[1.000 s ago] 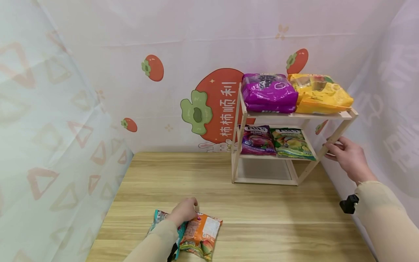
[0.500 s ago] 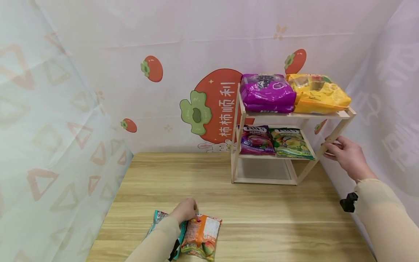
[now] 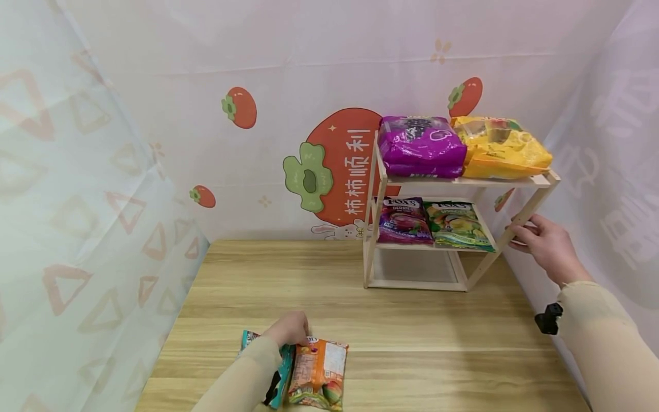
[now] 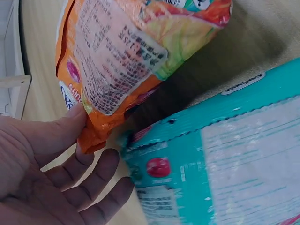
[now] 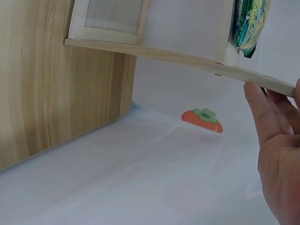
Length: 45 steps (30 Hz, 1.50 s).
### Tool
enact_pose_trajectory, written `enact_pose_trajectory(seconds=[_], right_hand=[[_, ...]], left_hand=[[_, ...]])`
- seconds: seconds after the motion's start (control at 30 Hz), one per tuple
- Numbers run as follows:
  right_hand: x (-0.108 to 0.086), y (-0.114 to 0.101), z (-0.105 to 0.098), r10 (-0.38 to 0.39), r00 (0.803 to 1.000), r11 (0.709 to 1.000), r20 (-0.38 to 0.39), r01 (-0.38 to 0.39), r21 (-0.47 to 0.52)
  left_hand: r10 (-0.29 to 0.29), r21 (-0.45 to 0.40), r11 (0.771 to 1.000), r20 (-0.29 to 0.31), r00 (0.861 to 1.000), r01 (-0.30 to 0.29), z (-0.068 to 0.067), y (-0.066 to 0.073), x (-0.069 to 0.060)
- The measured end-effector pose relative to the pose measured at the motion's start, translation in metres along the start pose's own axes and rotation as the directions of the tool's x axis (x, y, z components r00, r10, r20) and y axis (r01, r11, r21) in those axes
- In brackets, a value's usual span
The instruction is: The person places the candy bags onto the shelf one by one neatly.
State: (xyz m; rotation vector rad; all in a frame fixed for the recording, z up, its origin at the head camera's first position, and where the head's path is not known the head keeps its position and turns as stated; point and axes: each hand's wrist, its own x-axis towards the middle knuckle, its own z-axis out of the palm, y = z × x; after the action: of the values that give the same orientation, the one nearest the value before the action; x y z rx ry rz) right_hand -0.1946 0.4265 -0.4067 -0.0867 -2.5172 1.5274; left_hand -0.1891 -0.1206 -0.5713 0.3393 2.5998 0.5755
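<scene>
My left hand [image 3: 289, 329] pinches a top corner of an orange candy bag [image 4: 117, 61] between thumb and fingers. That bag [image 3: 320, 375] lies with its printed label up. A teal candy bag [image 4: 187, 164] is beside it on the left, partly hidden by my left forearm in the head view. At the right, my right hand [image 3: 548, 246] grips the slanted front post of a light wooden rack [image 3: 529, 206], and its fingers [image 5: 262, 110] show against the wood in the right wrist view.
On the rack's top shelf sit a purple bag [image 3: 422, 147] and a yellow bag [image 3: 504, 150]. The middle shelf bears a berries candy bag [image 3: 404, 222] and a green candy bag [image 3: 458, 225]. Printed cloth walls [image 3: 170, 114] enclose the wooden table [image 3: 257, 286].
The orange bag has turned slightly, its near end swinging a little to the right under my left hand. My right hand stays on the rack post.
</scene>
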Motion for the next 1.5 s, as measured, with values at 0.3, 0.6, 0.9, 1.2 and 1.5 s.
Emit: enact_pose_trajectory(seconds=[0.3, 0.6, 0.9, 1.2, 1.5], right_hand=[[0.000, 0.001, 0.000, -0.002, 1.000, 1.000, 0.000, 0.002, 0.011], [0.001, 0.002, 0.001, 0.005, 1.000, 1.000, 0.000, -0.005, -0.003], [0.001, 0.001, 0.002, 0.000, 1.000, 1.000, 0.000, 0.000, -0.017], [0.000, 0.003, 0.002, 0.005, 1.000, 0.999, 0.001, -0.005, -0.050], [-0.001, 0.000, 0.002, 0.008, 1.000, 0.999, -0.010, -0.009, -0.037]], left_hand=[[0.054, -0.097, 0.994, -0.027, 0.998, -0.056, -0.015, 0.008, 0.007], [0.183, 0.034, 0.983, -0.155, 0.971, -0.180, -0.033, 0.023, 0.014], [0.299, 0.150, 0.953, -0.348, 0.888, -0.262, -0.044, 0.044, 0.012], [0.609, 0.403, 0.789, -0.409, 0.679, -0.465, -0.039, 0.053, 0.007], [0.792, 0.450, 0.609, -0.311, 0.525, -0.653, -0.030, 0.050, -0.006]])
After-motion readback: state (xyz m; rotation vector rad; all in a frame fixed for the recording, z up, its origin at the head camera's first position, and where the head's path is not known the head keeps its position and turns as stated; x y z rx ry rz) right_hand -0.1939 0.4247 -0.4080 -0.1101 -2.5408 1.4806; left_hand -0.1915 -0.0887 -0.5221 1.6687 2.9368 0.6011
